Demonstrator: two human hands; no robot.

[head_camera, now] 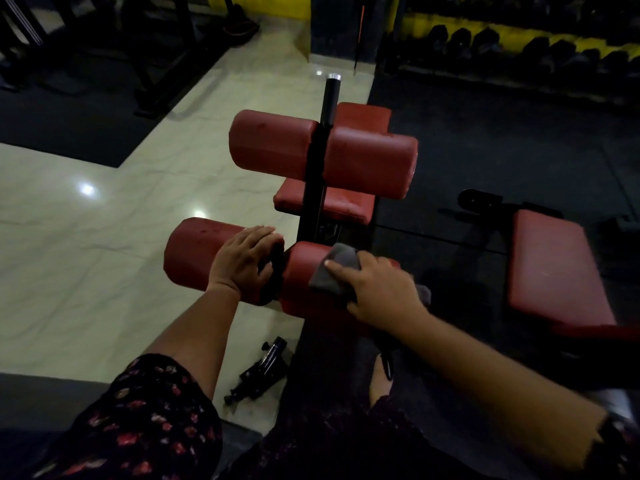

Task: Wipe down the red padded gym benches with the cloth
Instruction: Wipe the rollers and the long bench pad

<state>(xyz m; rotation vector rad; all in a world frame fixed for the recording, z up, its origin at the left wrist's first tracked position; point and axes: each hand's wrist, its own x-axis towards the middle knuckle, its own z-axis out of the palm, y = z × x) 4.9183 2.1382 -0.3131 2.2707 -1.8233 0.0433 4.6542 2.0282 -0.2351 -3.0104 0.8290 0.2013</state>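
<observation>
A red padded sit-up bench (325, 204) stands before me, with a black post and two pairs of red roller pads. My left hand (242, 263) lies flat on the near left roller (190, 258), fingers wrapped over its inner end. A grey cloth (332, 268) is pressed onto the near right roller (301, 271) by my right hand (381, 292). The far rollers (273, 143) sit higher up on the post. To the right, a second red bench (550, 268) lies low on the dark floor.
Glossy cream tiles (86, 220) spread to the left; dark rubber matting (485, 150) lies to the right. A black metal fitting (259, 372) lies on the floor near my foot. Dumbbell racks (519, 46) line the back right, and black machine frames stand at the back left.
</observation>
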